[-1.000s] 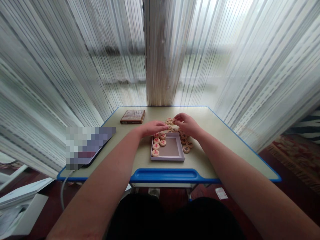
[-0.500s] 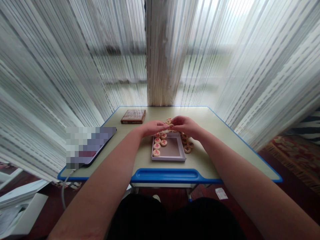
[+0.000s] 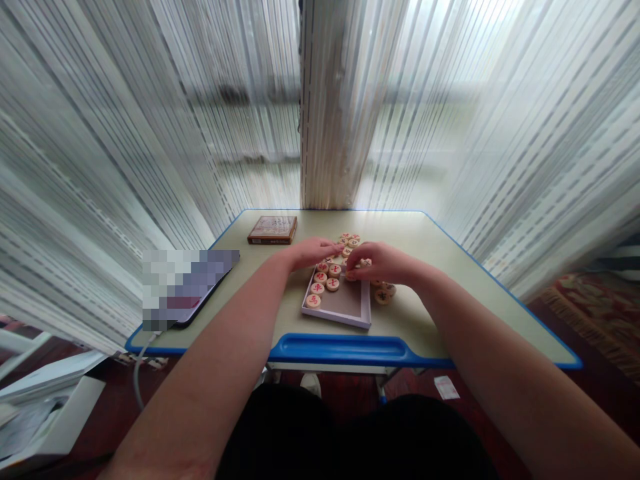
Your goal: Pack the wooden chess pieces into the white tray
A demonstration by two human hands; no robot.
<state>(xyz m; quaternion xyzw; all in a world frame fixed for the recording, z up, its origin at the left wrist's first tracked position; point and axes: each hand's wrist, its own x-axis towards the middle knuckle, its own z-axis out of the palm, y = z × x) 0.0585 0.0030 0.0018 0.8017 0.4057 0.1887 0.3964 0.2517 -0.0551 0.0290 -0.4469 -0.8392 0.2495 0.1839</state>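
Observation:
My right hand [image 3: 380,261] pinches a round wooden Chinese chess piece [image 3: 351,275] over the far right part of a shallow white box tray [image 3: 336,321]. Two rows of red-marked chess pieces [image 3: 321,279] lie along the tray's left side, and its right part shows bare bottom. With fingers stretched out, my left hand [image 3: 315,251] rests at the tray's far left corner, its fingertips by loose pieces [image 3: 347,252] beyond the far edge. More loose pieces [image 3: 383,296] lie right of the tray, partly hidden by my right hand.
A flat brown box [image 3: 273,229] lies at the table's far left. Along the left edge sits a dark tablet-like device [image 3: 203,288], partly blurred out, with a white cable [image 3: 137,373]. A blue pencil groove [image 3: 343,347] runs along the table's front edge. Curtains [image 3: 330,120] hang behind.
My right hand has come nearer, bringing a chess piece from beyond the tray to over it. The hands have parted, uncovering loose pieces behind. The tray has turned slightly.

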